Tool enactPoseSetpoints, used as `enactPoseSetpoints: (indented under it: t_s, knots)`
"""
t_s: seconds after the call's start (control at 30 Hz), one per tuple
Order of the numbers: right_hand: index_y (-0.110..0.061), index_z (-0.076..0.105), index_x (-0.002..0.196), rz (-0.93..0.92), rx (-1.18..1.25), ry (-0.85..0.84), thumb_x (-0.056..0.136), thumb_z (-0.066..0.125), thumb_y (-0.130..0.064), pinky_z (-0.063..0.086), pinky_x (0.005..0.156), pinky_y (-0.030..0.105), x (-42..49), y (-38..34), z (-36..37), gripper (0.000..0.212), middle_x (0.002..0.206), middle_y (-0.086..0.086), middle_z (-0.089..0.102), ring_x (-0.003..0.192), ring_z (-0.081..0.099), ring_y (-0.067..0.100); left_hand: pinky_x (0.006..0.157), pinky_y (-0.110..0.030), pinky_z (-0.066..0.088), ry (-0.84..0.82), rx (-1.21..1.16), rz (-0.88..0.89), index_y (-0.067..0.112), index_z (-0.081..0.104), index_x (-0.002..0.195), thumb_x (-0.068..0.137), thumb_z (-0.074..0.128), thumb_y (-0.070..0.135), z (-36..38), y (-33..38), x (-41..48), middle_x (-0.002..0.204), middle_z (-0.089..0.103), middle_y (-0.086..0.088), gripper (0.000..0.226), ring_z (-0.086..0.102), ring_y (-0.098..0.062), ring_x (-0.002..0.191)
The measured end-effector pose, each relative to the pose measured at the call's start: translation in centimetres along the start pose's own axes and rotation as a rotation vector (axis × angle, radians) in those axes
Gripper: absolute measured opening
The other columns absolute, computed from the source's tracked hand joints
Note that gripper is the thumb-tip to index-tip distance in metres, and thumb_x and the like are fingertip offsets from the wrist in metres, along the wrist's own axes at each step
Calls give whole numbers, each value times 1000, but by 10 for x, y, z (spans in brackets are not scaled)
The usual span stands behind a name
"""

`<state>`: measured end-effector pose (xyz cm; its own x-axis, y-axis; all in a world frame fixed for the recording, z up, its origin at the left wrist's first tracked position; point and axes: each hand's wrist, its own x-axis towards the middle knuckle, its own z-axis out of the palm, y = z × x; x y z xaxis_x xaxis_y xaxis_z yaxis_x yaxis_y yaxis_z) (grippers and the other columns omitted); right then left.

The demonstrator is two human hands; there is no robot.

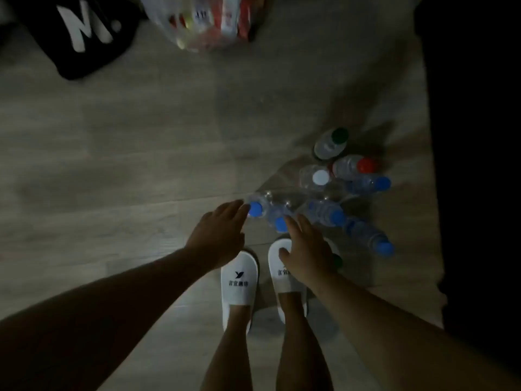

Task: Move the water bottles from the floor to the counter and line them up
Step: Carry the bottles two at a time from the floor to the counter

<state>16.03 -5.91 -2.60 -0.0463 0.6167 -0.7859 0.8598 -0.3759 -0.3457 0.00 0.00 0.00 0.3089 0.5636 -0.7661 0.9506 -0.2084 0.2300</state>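
Several clear water bottles stand clustered on the wooden floor ahead of my feet. The nearest ones have blue caps (255, 209) (280, 224) (337, 216) (384, 247). Behind them are a white-capped bottle (320, 177), a red-capped bottle (366, 165), another blue-capped one (381, 184) and a green-capped bottle (338, 136). My left hand (218, 235) reaches down with straight fingers, its fingertips just left of the leftmost blue cap. My right hand (306, 249) is spread open above the cluster, its fingertips beside a blue cap. Neither hand holds anything.
My feet wear white slippers (239, 286) (284, 280) just behind the bottles. A black bag with white letters (84, 32) lies at the far left. A plastic bag of packaged goods (208, 21) sits at the top centre. A dark surface (479, 165) borders the right side.
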Motion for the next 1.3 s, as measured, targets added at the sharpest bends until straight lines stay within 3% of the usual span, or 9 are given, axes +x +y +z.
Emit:
enactPoseSetpoints:
  t_s: [0.17, 0.37, 0.47, 0.6, 0.73, 0.87, 1.1, 1.23, 1.3]
  knots:
    - [-32, 13, 149, -16, 159, -21, 86, 64, -23, 39, 106, 36, 52, 16, 17, 81, 160, -2, 3, 142, 24, 25, 118, -35, 20, -10, -115, -10, 20, 3, 152, 92, 55, 20, 24, 9, 57, 161, 4, 0, 79, 8, -20, 148]
    - [-27, 27, 146, -53, 304, -29, 81, 71, -18, 37, 94, 23, 90, 31, 35, 79, 152, -2, 27, 134, 40, 19, 105, -28, 35, 62, -446, -155, 16, 31, 144, 87, 60, 5, 37, 10, 95, 145, 42, -6, 65, 41, -21, 133]
    - [-26, 31, 144, -60, 317, -43, 76, 76, -20, 30, 94, 20, 103, 41, 41, 82, 150, -1, 34, 135, 39, 17, 103, -27, 36, 89, -480, -148, 19, 35, 143, 83, 65, 4, 44, 3, 102, 142, 46, -5, 69, 45, -21, 129]
    - [-27, 33, 142, -87, 367, -77, 73, 79, -19, 35, 95, 23, 109, 45, 43, 83, 150, -2, 32, 133, 40, 18, 89, -16, 32, 202, -522, -127, 14, 50, 132, 74, 76, 8, 61, -11, 99, 130, 57, -4, 63, 53, -19, 119]
    - [-24, 35, 140, -86, 440, -81, 72, 78, -11, 38, 96, 25, 109, 44, 47, 82, 146, -1, 36, 131, 42, 18, 91, -19, 31, 186, -561, -89, 14, 47, 133, 69, 79, 6, 75, -14, 104, 132, 52, -4, 72, 49, -19, 121]
    - [-20, 40, 137, -49, 488, -54, 75, 75, -5, 39, 95, 23, 103, 40, 34, 73, 137, 1, 47, 128, 45, 17, 90, -27, 41, 238, -595, -106, 15, 50, 125, 70, 78, 10, 72, -11, 109, 121, 59, -6, 61, 55, -21, 113]
    - [-22, 43, 136, -42, 506, 50, 74, 75, -4, 38, 90, 22, 59, 19, -3, 73, 137, -1, 48, 124, 46, 14, 88, -22, 37, 358, -680, -177, 12, 49, 125, 69, 80, 11, 49, -8, 52, 122, 58, -7, 65, 54, -20, 113]
    - [-19, 48, 130, -105, 532, 118, 72, 76, -3, 36, 91, 19, 15, -11, -33, 66, 117, -11, 47, 113, 44, 5, 87, -25, 43, 428, -751, -240, 14, 49, 124, 66, 82, 12, 15, -9, -4, 117, 61, -5, 67, 58, -19, 106]
    - [-20, 47, 129, -112, 568, 103, 72, 76, -3, 38, 91, 18, -9, -29, -54, 66, 116, -12, 46, 112, 44, 5, 84, -25, 44, 486, -798, -279, 15, 49, 125, 65, 83, 12, -8, -7, -34, 113, 60, 0, 69, 57, -15, 101]
